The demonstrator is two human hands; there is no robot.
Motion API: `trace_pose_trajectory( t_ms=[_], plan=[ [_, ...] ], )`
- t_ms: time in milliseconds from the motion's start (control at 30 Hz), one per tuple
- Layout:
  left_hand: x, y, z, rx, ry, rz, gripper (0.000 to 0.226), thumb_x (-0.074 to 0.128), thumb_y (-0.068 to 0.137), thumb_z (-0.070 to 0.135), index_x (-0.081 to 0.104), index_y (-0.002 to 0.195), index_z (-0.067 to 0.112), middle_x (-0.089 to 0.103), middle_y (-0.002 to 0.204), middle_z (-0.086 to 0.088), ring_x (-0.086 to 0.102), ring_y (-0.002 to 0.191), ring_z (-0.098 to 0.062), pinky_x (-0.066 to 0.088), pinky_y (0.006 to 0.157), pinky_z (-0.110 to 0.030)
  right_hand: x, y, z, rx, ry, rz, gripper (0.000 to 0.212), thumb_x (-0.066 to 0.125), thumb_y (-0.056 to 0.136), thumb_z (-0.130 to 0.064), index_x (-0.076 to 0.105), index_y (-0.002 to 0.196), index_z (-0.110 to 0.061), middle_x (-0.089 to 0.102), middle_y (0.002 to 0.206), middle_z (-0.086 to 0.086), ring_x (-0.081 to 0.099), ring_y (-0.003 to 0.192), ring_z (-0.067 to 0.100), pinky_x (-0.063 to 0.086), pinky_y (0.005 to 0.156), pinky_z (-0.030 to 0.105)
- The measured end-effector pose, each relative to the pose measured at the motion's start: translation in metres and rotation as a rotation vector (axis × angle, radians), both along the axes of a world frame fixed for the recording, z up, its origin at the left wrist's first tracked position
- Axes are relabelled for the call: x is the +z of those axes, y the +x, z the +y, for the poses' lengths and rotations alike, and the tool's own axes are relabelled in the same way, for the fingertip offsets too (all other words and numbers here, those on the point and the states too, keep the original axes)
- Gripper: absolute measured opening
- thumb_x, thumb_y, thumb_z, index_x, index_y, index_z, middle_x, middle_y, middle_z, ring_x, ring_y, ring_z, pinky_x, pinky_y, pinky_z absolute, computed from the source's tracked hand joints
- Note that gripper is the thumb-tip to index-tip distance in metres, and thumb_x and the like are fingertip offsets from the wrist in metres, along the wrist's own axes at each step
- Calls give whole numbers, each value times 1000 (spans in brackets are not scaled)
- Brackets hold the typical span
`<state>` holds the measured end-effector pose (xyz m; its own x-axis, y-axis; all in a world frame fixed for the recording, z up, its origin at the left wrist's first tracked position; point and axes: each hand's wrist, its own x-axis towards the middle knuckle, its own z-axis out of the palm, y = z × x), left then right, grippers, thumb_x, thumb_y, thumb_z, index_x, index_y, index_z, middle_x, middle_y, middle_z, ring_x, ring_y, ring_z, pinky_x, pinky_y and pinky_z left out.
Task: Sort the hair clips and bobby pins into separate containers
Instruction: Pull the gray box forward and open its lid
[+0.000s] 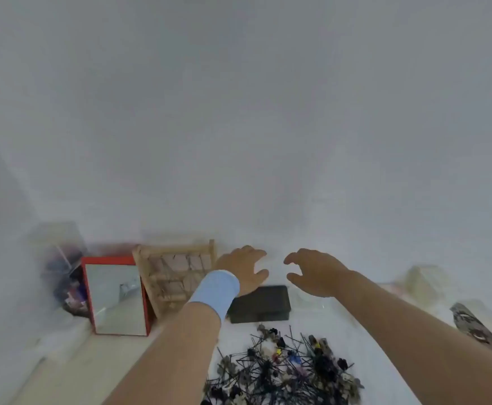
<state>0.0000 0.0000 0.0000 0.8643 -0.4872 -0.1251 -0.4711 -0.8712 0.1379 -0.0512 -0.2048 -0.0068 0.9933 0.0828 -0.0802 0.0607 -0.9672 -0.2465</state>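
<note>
Tangled heap of black bobby pins and mixed coloured hair clips (282,366): on the white tabletop (353,328), nearest the wearer.
Black rectangular plastic box (259,304): just beyond the heap, long axis left-right.
Left hand (243,270), pale blue wristband (217,289), and right hand (316,273): raised past the box, fingers loosely curled and spread, holding nothing. The heap lies back toward the wearer, about equally near each.

A pile of clips and pins (282,372), a black box (259,304), a red mirror (116,298) and a wooden rack (171,273) are set on the white table (239,337).
</note>
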Motion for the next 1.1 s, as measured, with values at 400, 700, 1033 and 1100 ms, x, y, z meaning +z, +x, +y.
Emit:
trace_pose_trajectory(
  t_ms=[400,700,1033,1100],
  plan=[
    [-151,30,-60,-14,-113,123,57,45,95,47,29,150,40,31,157,8,37,139,-22,37,108,-40,-160,35,-44,-146,-175,34,49,46,95,-57,43,138,-33,38,145,4,48,125,27,44,100,43],
    [-199,3,-63,-15,-424,11,83,66,86,46,22,154,30,35,155,4,36,140,-19,33,114,-40,-194,10,-41,-79,46,-300,51,55,94,-52,42,134,-24,52,130,8,55,111,27,47,93,43],
    [-180,-99,-50,57,-695,99,97,83,56,60,42,139,29,56,128,11,55,104,-9,42,82,-22,-162,-91,-3,71,293,-255,52,28,103,-52,40,147,-26,54,133,8,52,113,21,38,90,34],
    [-174,-104,-47,60,-689,106,96,85,55,60,47,137,28,58,125,12,58,104,-8,46,85,-24,-154,-100,-2,107,245,-240,49,25,106,-46,44,144,-23,54,134,10,52,114,23,37,91,32]
  ],
)
